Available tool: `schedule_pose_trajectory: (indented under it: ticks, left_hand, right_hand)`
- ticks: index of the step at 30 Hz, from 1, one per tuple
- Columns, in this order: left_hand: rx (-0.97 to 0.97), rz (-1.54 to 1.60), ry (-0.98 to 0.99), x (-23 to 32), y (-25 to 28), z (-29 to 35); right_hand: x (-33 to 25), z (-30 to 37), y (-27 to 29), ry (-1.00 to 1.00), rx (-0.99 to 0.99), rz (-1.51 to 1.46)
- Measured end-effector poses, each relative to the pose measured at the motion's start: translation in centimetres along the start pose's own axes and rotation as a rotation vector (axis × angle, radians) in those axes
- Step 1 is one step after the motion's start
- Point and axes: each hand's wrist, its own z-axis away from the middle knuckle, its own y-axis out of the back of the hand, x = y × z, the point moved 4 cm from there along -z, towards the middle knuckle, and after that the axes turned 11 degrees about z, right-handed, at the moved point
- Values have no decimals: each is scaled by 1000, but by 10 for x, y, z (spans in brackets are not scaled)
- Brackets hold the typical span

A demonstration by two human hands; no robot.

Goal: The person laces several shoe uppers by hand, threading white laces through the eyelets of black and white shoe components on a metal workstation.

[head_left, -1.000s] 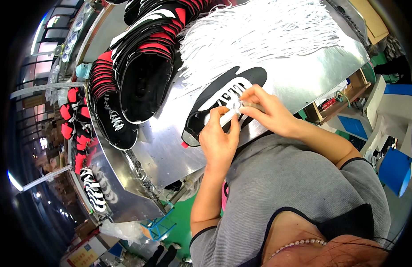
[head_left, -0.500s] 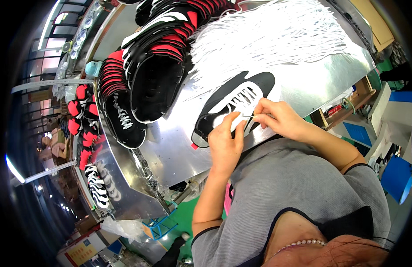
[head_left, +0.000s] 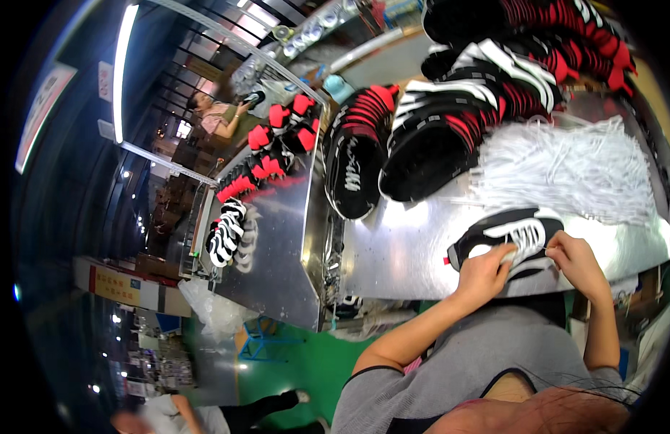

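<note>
A black, grey and white shoe upper (head_left: 487, 226) lies flat on the metal tabletop close to my body, a small red tab at its left end. White lacing (head_left: 527, 236) zigzags across its middle. My left hand (head_left: 485, 273) rests over its near side, thumb and fingers pressed together on the white part beside the lacing; what lies under the fingertips is partly hidden. To the right, my right hand (head_left: 577, 262) pinches a thin white shoelace end at the edge of the lacing. A gap separates the two hands.
Behind the upper lies a heap of white shoelaces (head_left: 566, 173). Stacked black, red and white uppers (head_left: 429, 159) stand left of it. A lower metal side table (head_left: 277, 239) bears more uppers. A blue stool (head_left: 259, 340) and a walking person (head_left: 205, 416) are at lower left.
The view has swung left, so the bench appears farther right. My hands, close together before, are now farther apart, the right one out to the right of the lacing.
</note>
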Motion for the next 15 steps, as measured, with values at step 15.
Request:
schedule_pose_trajectory:
  ticks: [15]
  left_hand:
    - [99,-209,-522,10,37,56]
  right_hand:
    - [96,-62,-67,173,498,-525]
